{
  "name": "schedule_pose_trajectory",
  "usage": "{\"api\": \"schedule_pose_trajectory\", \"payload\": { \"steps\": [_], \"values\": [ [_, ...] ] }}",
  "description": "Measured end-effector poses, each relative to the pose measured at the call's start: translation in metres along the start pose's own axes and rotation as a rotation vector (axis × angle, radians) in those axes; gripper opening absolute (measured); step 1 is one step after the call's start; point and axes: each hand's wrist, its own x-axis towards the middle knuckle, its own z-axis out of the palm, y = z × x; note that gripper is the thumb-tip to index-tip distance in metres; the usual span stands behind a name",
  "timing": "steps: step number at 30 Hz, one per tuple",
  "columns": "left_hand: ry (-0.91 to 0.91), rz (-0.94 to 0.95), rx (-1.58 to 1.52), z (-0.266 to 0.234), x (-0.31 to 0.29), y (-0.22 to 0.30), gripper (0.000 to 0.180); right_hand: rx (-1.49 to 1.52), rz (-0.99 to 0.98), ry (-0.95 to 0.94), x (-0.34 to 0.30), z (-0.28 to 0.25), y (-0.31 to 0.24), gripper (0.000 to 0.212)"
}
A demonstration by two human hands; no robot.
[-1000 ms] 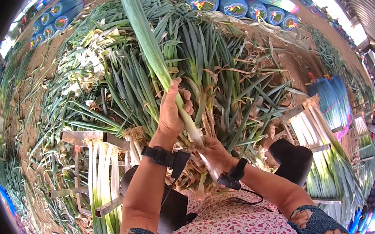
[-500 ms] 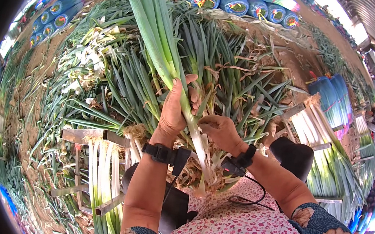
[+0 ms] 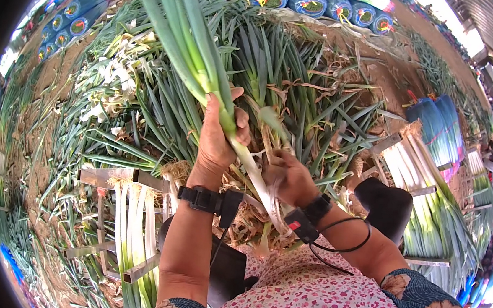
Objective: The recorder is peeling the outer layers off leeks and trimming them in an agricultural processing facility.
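My left hand point(image 3: 218, 136) is wrapped around a big green onion point(image 3: 192, 48) where its leaves meet the stalk. The onion slants, leaves up to the left and pale root end down toward my lap. Just right of the stalk, my right hand point(image 3: 290, 179) is closed, its fingers slightly blurred. A loose outer leaf point(image 3: 273, 124) stands up from that hand, apart from the stalk. Behind both hands lies a heap of untrimmed green onions point(image 3: 162, 107). Dry peelings point(image 3: 246, 219) are piled beneath the root end.
At my left, a metal rack point(image 3: 108, 176) holds cleaned white stalks point(image 3: 134, 214). A second rack of cleaned onions point(image 3: 416, 176) stands at the right, near blue wrapped bundles point(image 3: 436, 128). More blue bundles point(image 3: 311, 4) lie at the back. My dark-clad knee point(image 3: 384, 203) is beside the right forearm.
The left hand and onion have shifted a little left and down. My right hand has drawn slightly away from the stalk, and a loose leaf now shows above it.
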Motion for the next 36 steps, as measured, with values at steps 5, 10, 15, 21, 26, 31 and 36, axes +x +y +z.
{"api": "schedule_pose_trajectory", "payload": {
  "steps": [5, 10, 15, 21, 26, 31, 36],
  "values": [
    [0.328, 0.111, 0.1, -0.029, -0.002, 0.037, 0.065, -1.848, 0.041, 0.044, -0.063, -0.083, -0.039, 0.03],
    [0.513, 0.276, 0.193, -0.026, -0.005, 0.054, 0.065, -2.775, 0.644, -0.029, -0.11, -0.252, -0.102, 0.03],
    [0.605, 0.284, 0.408, -0.024, -0.001, 0.045, 0.062, -2.643, -0.022, 0.075, -0.074, -0.133, -0.091, 0.044],
    [0.51, 0.326, 0.294, -0.021, 0.008, 0.004, 0.041, -1.895, -0.504, -0.038, -0.015, 0.041, -0.006, 0.035],
    [0.529, 0.336, 0.333, -0.01, 0.013, -0.008, 0.033, -1.949, -0.604, 0.035, -0.002, 0.048, 0.001, 0.026],
    [0.532, 0.361, 0.379, -0.008, 0.011, -0.01, 0.032, -1.952, -0.628, 0.032, 0.003, 0.046, 0.0, 0.023],
    [0.516, 0.352, 0.36, -0.006, 0.012, -0.011, 0.032, -1.919, -0.616, 0.038, 0.002, 0.047, 0.001, 0.022]
  ]
}}
